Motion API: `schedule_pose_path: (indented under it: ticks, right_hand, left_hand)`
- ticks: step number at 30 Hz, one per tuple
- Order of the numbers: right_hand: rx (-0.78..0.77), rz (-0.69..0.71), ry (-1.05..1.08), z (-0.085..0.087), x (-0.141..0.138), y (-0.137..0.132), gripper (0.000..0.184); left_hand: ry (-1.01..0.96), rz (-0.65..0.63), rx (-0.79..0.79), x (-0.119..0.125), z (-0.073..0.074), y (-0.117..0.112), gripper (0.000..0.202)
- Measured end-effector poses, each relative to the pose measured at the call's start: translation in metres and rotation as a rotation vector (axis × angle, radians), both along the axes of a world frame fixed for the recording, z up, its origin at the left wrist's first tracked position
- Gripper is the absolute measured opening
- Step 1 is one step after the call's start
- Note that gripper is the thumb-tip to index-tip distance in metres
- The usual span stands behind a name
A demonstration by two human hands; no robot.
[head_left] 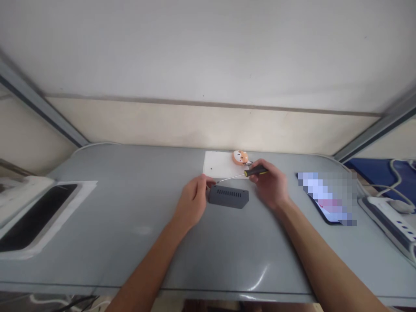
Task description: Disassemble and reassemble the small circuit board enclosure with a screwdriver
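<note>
Head view shows two bare hands at work over a gray table. I take the dark gray box as the middle of the clock, with twelve o'clock toward the wall. This box, which has a row of narrow slots, lies near the center of the table.

At nine o'clock is the left hand, with its fingers close together at the end of the box; whether they pinch it or only steady it, I cannot tell. Between two and three o'clock, the right hand holds a screwdriver by its black and yellow handle, in a narrow grip. The thin shaft points toward nine o'clock, and its tip is at the ten-to-eleven corner of the box, just beside the left fingers. Whether the tip touches something is too small to see.

At twelve o'clock lies a white sheet with one small dark speck; at one o'clock, on its far edge, is an orange animal-face trinket. At three o'clock lies a phone, its screen blurred out, and farther that way a power strip.
</note>
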State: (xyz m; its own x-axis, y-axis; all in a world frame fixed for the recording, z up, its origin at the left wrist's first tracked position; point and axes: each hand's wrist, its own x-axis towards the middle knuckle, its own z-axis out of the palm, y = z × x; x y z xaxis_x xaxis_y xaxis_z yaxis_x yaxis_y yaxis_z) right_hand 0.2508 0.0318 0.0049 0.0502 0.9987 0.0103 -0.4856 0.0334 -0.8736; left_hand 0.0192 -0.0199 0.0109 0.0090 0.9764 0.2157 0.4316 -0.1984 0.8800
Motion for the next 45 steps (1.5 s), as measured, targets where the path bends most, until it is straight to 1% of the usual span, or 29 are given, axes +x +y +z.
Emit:
schedule_pose_path:
  ticks: [5, 10, 14, 21, 26, 30, 33, 40, 45]
  right_hand:
    - [0.013, 0.042, -0.072, 0.000, -0.001, -0.003, 0.020]
    - [0.003, 0.051, -0.030, 0.005, -0.004, -0.004, 0.017]
    - [-0.003, 0.045, -0.027, 0.006, -0.006, -0.004, 0.014]
    - [-0.016, 0.057, -0.018, 0.004, -0.007, -0.005, 0.018]
    - [-0.033, 0.065, -0.010, 0.004, -0.007, -0.004, 0.017]
    - [-0.055, 0.040, -0.049, 0.006, -0.008, -0.005, 0.013]
    - [-0.069, 0.033, -0.055, 0.006, -0.009, -0.005, 0.014]
    - [0.004, 0.038, -0.081, 0.000, -0.008, -0.005, 0.012]
    - [-0.014, 0.029, -0.046, -0.003, -0.008, -0.002, 0.013]
  left_hand:
    - [0.012, 0.041, 0.181, -0.003, -0.002, 0.001, 0.041]
    - [0.033, -0.002, 0.351, -0.002, 0.002, -0.003, 0.025]
    - [0.083, -0.028, 0.440, -0.003, 0.004, -0.004, 0.022]
    - [0.149, -0.042, 0.481, -0.003, 0.004, -0.005, 0.022]
    - [0.142, -0.028, 0.497, -0.002, 0.006, -0.006, 0.023]
    - [0.147, -0.018, 0.502, -0.001, 0.008, -0.006, 0.023]
    - [0.151, -0.021, 0.515, 0.000, 0.008, -0.007, 0.022]
    - [0.139, -0.036, 0.531, -0.001, 0.007, -0.006, 0.021]
    - [0.141, -0.039, 0.537, -0.001, 0.006, -0.006, 0.021]
